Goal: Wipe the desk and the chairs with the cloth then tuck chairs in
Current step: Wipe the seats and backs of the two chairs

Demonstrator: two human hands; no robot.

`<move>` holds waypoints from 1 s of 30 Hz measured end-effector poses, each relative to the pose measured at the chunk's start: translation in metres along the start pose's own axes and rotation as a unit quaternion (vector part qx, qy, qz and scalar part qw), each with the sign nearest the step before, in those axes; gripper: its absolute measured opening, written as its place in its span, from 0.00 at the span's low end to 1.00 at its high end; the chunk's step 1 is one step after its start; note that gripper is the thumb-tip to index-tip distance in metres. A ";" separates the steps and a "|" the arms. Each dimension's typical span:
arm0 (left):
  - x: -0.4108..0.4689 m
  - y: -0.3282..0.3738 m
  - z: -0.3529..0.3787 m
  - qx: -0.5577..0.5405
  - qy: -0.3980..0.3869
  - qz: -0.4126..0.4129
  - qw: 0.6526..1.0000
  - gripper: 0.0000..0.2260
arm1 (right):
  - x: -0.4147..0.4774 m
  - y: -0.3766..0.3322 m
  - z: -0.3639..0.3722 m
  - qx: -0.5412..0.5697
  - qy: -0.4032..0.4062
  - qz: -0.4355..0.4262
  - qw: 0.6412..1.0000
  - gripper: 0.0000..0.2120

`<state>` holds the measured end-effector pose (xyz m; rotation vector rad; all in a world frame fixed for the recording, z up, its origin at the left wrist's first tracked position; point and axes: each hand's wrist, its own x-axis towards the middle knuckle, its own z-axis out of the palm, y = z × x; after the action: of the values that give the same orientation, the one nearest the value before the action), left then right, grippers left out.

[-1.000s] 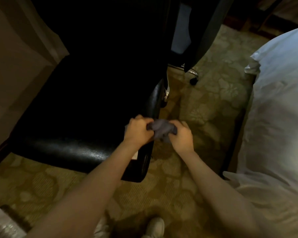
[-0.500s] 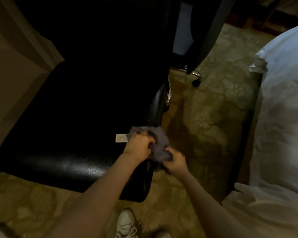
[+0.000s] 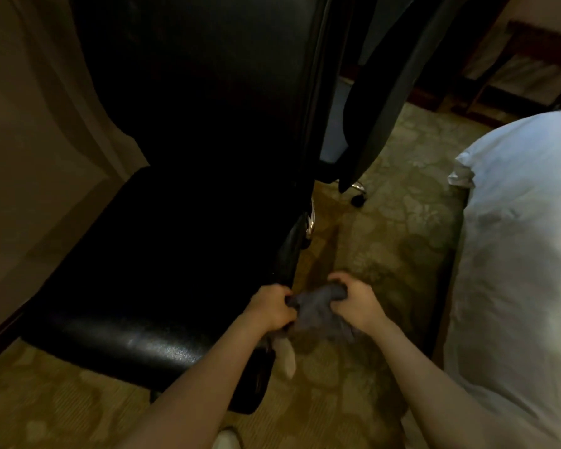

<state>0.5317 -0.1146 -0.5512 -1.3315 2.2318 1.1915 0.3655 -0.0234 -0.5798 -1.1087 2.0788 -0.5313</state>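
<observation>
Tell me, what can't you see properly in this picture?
Head view:
- cloth: bunched between the left hand and right hand, so its full shape is hidden.
- chair: its back is lost in dark shadow, top cut by the frame edge.
- shoe: cut off by the bottom edge.

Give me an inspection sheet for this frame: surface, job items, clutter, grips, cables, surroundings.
Surface: black chair seat, glossy along the front edge; too dark to judge dirt. Desk not in view.
Job's things: grey cloth bunched between both hands, just off the seat's right front corner; white tag hangs below it.
Clutter: nothing seen.
Grips: left hand and right hand both curled round the cloth.
Cables: nothing seen.
Surroundings: patterned carpet; white bed at right; second chair behind, its caster on the carpet; shoe at the bottom edge.
</observation>
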 end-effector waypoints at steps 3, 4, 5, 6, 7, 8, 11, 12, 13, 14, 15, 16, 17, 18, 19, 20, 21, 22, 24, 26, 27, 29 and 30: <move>0.013 0.004 -0.032 -0.058 0.145 0.008 0.988 0.14 | 0.023 -0.027 -0.007 0.060 0.115 -0.046 0.991 0.21; 0.018 0.001 -0.042 -0.083 0.175 0.007 0.981 0.15 | 0.032 -0.038 -0.006 0.066 0.134 -0.065 0.987 0.19; 0.022 -0.001 -0.051 -0.098 0.201 0.005 0.975 0.15 | 0.042 -0.048 -0.004 0.069 0.148 -0.082 0.983 0.18; 0.027 -0.005 -0.059 -0.106 0.218 0.001 0.970 0.15 | 0.052 -0.059 -0.002 0.066 0.157 -0.095 0.981 0.17; 0.032 -0.010 -0.065 -0.112 0.230 -0.003 0.967 0.15 | 0.062 -0.068 0.000 0.055 0.163 -0.105 0.979 0.17; 0.040 -0.016 -0.071 -0.115 0.235 -0.009 0.965 0.15 | 0.073 -0.075 0.002 0.033 0.164 -0.113 0.979 0.17; 0.066 -0.037 -0.074 -0.112 0.231 -0.028 0.966 0.16 | 0.106 -0.078 0.017 -0.064 0.127 -0.137 0.980 0.20; 0.074 -0.044 -0.069 -0.109 0.216 -0.030 0.970 0.17 | 0.114 -0.072 0.023 -0.089 0.108 -0.133 0.981 0.21; 0.080 -0.051 -0.061 -0.105 0.196 -0.029 0.974 0.18 | 0.123 -0.063 0.033 -0.105 0.083 -0.124 0.983 0.21; 0.085 -0.058 -0.050 -0.099 0.172 -0.027 0.980 0.18 | 0.128 -0.053 0.042 -0.118 0.052 -0.109 0.986 0.21; 0.087 -0.062 -0.036 -0.087 0.145 -0.024 0.985 0.18 | 0.129 -0.044 0.051 -0.134 0.018 -0.095 0.986 0.20; 0.089 -0.066 -0.021 -0.062 0.120 -0.025 0.991 0.20 | 0.128 -0.035 0.059 -0.145 -0.009 -0.083 0.986 0.19; 0.090 -0.068 -0.008 -0.019 0.102 -0.026 0.994 0.22 | 0.124 -0.027 0.065 -0.147 -0.015 -0.074 0.986 0.19; 0.090 -0.068 0.004 0.035 0.092 -0.025 0.995 0.23 | 0.119 -0.018 0.070 -0.144 -0.012 -0.059 0.988 0.19; 0.090 -0.067 0.013 0.079 0.083 -0.020 0.993 0.24 | 0.111 -0.009 0.072 -0.141 -0.009 -0.040 0.989 0.20; 0.089 -0.064 0.017 0.099 0.073 -0.013 0.992 0.24 | 0.104 0.000 0.071 -0.145 -0.016 -0.023 0.989 0.21; 0.088 -0.060 0.020 0.104 0.057 -0.005 0.993 0.24 | 0.097 0.008 0.069 -0.158 -0.039 -0.007 0.987 0.20; 0.087 -0.054 0.021 0.100 0.037 0.002 0.994 0.23 | 0.090 0.014 0.066 -0.183 -0.073 0.007 0.980 0.18; 0.082 -0.034 0.028 0.087 -0.030 0.002 0.996 0.20 | 0.078 0.021 0.051 -0.226 -0.143 0.031 0.963 0.13; 0.077 -0.014 0.031 0.062 -0.099 -0.018 0.993 0.19 | 0.071 0.020 0.032 -0.214 -0.158 0.056 0.962 0.10; 0.078 -0.006 0.025 0.034 -0.099 -0.026 0.994 0.19 | 0.073 0.019 0.021 -0.190 -0.138 0.062 0.970 0.10; 0.086 0.010 0.001 -0.030 -0.045 -0.028 0.998 0.17 | 0.086 0.011 -0.004 -0.128 -0.070 0.065 0.987 0.16; 0.090 0.017 -0.014 -0.061 -0.017 -0.027 0.998 0.16 | 0.094 0.004 -0.016 -0.089 -0.036 0.063 0.993 0.19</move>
<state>0.4721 -0.1745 -0.5877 -1.3962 2.1154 1.3395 0.3159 -0.0991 -0.6094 -1.0714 2.1477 -0.2444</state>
